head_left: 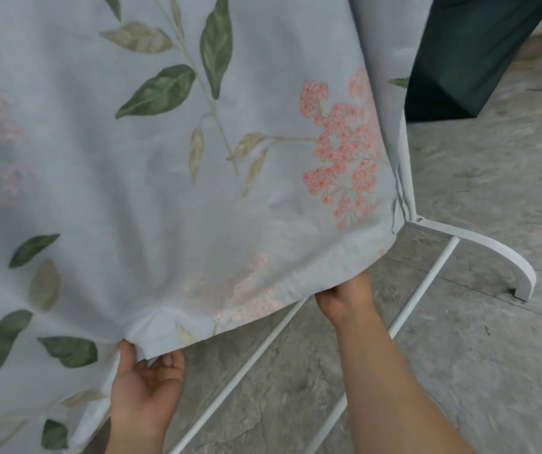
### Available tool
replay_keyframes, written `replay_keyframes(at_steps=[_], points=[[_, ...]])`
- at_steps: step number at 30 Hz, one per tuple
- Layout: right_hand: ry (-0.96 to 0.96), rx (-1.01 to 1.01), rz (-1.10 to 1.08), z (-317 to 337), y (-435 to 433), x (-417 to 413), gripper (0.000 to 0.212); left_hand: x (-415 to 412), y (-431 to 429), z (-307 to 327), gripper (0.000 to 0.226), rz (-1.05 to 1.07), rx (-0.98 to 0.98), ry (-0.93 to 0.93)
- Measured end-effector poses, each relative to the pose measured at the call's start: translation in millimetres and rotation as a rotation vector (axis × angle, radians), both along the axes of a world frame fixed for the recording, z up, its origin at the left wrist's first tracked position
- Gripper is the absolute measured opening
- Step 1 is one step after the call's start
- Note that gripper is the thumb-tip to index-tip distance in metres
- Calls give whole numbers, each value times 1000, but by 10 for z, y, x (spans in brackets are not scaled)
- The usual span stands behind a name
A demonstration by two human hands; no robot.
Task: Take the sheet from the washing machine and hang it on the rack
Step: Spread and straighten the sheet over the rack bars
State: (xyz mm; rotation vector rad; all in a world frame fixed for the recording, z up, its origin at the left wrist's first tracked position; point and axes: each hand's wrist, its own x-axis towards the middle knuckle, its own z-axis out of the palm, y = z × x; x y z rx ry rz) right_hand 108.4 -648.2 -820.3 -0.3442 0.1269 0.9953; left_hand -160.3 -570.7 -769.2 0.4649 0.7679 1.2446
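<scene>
A pale blue sheet (151,178) printed with green leaves and pink flowers hangs over the white rack (479,240) and fills most of the view. My left hand (146,385) is palm up under the sheet's lower hem and pinches a fold of it between thumb and fingers. Further right, my right hand (345,299) reaches up under the same hem; its fingers are hidden behind the cloth, gripping the edge. Of the rack, only the upright post, a curved foot and thin lower rods show.
Grey stone-patterned floor (459,355) lies below and to the right. A dark green cloth (466,54) hangs at the upper right behind the rack post. The rack's thin white rods (256,355) cross the floor between my arms.
</scene>
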Motion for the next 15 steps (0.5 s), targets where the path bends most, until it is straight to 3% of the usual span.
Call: replay_keyframes(at_steps=[3,6,11,15], points=[[37,-40,7,-52,17,-3,24,19,53,-73,25,67,-36,83],[4,-15,64,-45,-7,72,30,41,70,-139,39,136,-36,141],[-70,11,34,-73,-97,128,30,25,75,-166,33,196,-47,259],[57,55,-71,-49,-119,143,40,24,88,-167,57,217,-26,233]])
